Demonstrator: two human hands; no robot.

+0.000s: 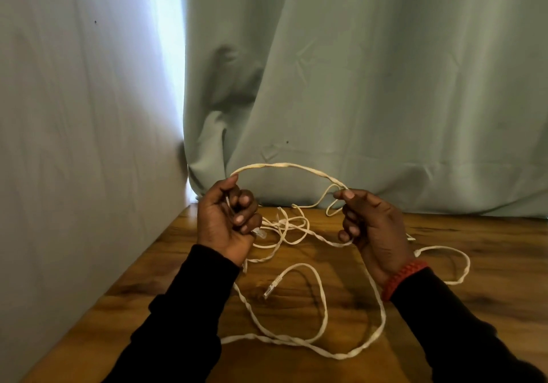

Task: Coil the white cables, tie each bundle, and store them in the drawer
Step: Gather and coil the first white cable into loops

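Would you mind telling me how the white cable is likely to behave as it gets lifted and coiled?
The white cable is probably floppy yet springy: it arches between the left hand and right hand and sprawls in loose loops over the wooden table. Its tangled slack will likely snag. The free connector may drag or catch.

Wooden table [462,252] bears loose white cables [321,317]

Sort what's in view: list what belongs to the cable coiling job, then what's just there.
Job:
white cables
clear plug
left hand, gripping a cable end
right hand, pinching the same arc

Just there:
wooden table
green curtain
red bracelet
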